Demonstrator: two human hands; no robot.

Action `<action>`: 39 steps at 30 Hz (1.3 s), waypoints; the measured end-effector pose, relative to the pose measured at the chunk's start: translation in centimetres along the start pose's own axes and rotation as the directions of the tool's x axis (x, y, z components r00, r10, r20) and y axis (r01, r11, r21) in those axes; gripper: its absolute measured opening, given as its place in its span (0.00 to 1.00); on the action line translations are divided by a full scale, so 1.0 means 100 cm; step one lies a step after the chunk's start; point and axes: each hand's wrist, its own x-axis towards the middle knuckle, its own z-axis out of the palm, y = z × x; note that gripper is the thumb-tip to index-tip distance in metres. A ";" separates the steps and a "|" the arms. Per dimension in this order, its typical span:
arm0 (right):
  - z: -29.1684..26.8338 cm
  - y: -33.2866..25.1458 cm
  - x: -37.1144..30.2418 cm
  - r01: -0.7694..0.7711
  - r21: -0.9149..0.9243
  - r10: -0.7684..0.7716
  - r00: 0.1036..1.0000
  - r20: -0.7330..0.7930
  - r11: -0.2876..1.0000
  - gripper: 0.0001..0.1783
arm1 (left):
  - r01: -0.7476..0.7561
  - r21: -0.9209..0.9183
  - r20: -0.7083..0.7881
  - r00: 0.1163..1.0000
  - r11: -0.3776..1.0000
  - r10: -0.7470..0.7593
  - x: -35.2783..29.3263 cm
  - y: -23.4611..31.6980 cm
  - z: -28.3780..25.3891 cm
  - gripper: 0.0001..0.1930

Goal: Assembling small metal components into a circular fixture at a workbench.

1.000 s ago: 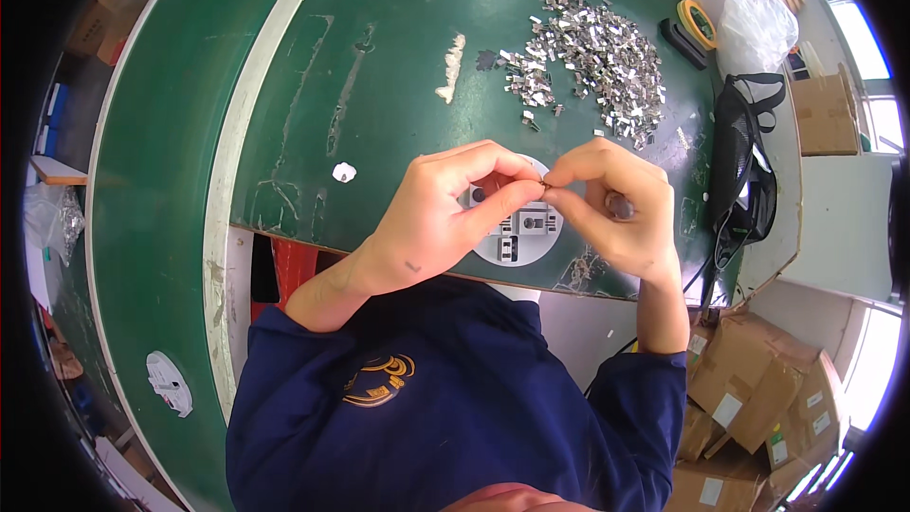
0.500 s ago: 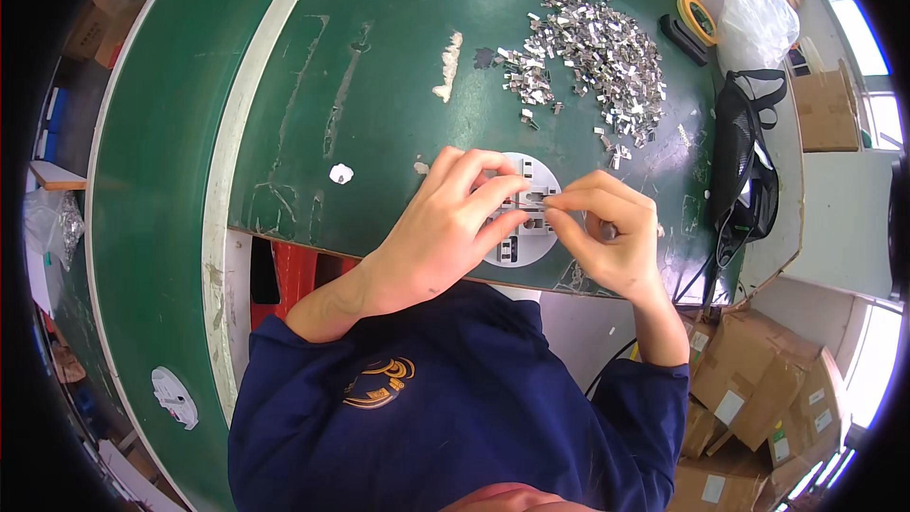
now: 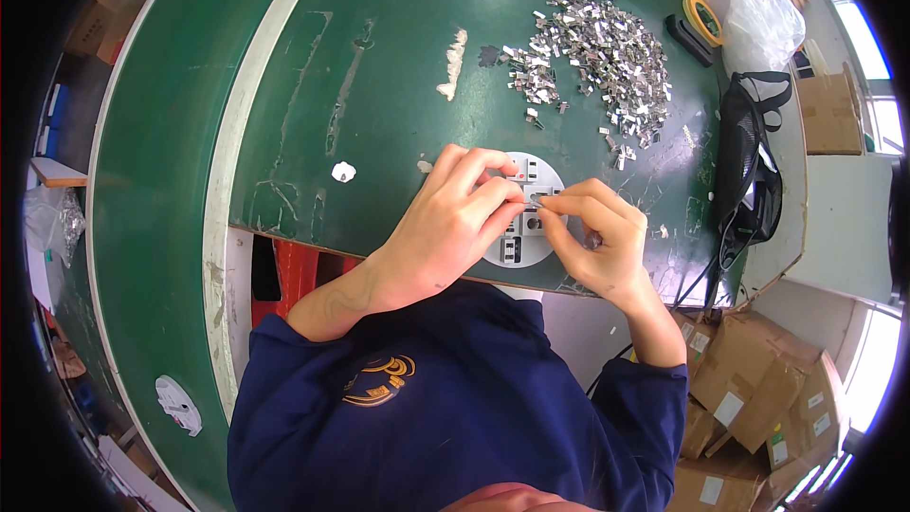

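A round light-grey plastic base (image 3: 542, 248) with raised blocks and dark slots lies near the table's front edge. Over it my two hands come almost together. My right hand (image 3: 607, 235) is closed, thumb and forefinger pinching a tiny shiny metal piece (image 3: 535, 200). From the other side my left hand (image 3: 453, 220) covers the left part of the base. Its thumb and forefinger are pinched close to that same piece; what lies between them is too small to make out.
Many small metal pieces (image 3: 607, 57) are heaped at the far right. Beyond them are a yellow tape roll (image 3: 702, 21) and a clear plastic bag (image 3: 761, 24); a black mesh bag (image 3: 749, 161) lies along the right edge. Another white plastic part (image 3: 178, 406) lies on the left green surface.
My right hand has shifted slightly left, its fingertips closer to my left hand's. My left hand stays nearly in place over the round base.
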 end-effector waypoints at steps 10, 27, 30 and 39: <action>0.000 -0.001 0.000 0.002 -0.004 -0.002 1.000 0.005 1.000 0.08 | -0.019 0.017 -0.017 1.000 1.000 0.019 0.000 -0.001 0.001 0.06; -0.003 -0.005 0.014 0.169 -0.126 -0.153 0.980 0.128 0.977 0.08 | 0.057 -0.050 -0.054 0.997 0.997 -0.059 -0.002 0.003 -0.005 0.09; -0.001 -0.001 0.018 0.224 -0.125 -0.201 0.964 0.175 0.967 0.08 | 0.061 -0.094 -0.094 0.993 0.994 -0.070 -0.006 0.001 -0.005 0.09; 0.000 -0.003 0.025 0.254 -0.130 -0.208 0.933 0.293 0.958 0.08 | 0.085 -0.110 -0.125 0.987 0.990 -0.098 -0.009 -0.002 -0.004 0.08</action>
